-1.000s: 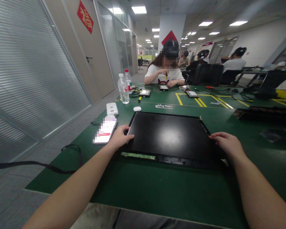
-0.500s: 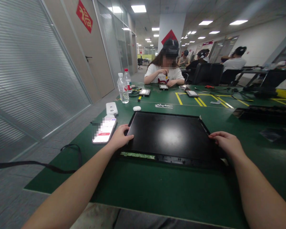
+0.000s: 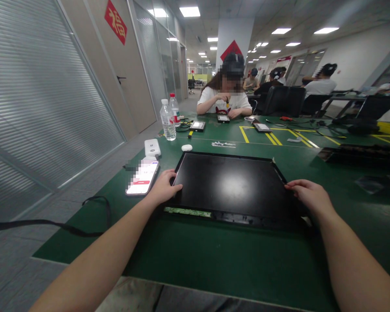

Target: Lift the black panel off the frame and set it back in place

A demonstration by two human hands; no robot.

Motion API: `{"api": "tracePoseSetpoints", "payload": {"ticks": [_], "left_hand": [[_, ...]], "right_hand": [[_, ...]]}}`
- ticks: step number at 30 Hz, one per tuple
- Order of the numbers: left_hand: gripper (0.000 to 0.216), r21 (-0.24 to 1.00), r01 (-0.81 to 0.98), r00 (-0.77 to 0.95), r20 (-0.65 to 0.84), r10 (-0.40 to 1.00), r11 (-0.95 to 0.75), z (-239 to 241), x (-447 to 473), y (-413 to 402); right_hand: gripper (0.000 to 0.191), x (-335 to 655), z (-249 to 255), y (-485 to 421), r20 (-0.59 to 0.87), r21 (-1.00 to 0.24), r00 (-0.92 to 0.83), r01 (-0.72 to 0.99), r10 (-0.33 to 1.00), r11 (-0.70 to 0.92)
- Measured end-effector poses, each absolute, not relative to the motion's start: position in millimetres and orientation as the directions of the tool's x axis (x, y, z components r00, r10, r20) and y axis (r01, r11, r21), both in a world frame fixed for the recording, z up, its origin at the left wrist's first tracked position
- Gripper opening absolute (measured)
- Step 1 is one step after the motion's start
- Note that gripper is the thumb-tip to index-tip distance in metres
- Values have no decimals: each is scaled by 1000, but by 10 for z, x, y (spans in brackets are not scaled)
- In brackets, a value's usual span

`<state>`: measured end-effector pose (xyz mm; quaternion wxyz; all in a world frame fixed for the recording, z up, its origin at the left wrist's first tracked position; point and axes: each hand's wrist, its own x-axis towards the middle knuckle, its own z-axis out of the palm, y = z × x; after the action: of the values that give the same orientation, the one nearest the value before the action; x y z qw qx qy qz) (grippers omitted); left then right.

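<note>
Head view: black display panel (image 3: 230,184) lies screen-up on the green table (image 3: 221,260), dead ahead of the wearer. Clock centred on panel, 12 = away from wearer.

Left hand (image 3: 165,187) at 9, clamped on the panel's left edge, thumb over the top face; so panel sits at its 3 o'clock, touching. Right hand (image 3: 308,195) at 3, fingertips pinched on the right edge; panel at its 9 o'clock, touching. Finger undersides hidden, can't tell how far they reach below the rim.

Green circuit strip (image 3: 187,212) along the near edge, at 7. Phone (image 3: 142,178) just beyond left hand at 9, screen lit. White earbud case (image 3: 186,148) near the far-left corner, at 11. Clear bottle (image 3: 168,121) further out, also 11. Co-worker (image 3: 225,102) across the table at 12.
</note>
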<state>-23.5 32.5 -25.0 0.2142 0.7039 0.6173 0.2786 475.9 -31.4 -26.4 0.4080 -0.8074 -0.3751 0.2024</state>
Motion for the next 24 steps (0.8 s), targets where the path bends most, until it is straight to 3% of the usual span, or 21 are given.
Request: {"api": "tracePoseSetpoints", "payload": {"ticks": [10, 18, 24], "left_hand": [[43, 614, 778, 94, 100, 991, -136, -240, -206, 319], [44, 593, 786, 116, 134, 984, -173, -268, -202, 317], [40, 608, 778, 88, 139, 986, -155, -259, -202, 316]], "right_hand": [[21, 4742, -212, -317, -70, -803, 628, 426, 775, -417], [21, 4853, -319, -287, 24, -786, 596, 508, 803, -353], [22, 4825, -285, -291, -15, -768, 607, 502, 794, -398]]}}
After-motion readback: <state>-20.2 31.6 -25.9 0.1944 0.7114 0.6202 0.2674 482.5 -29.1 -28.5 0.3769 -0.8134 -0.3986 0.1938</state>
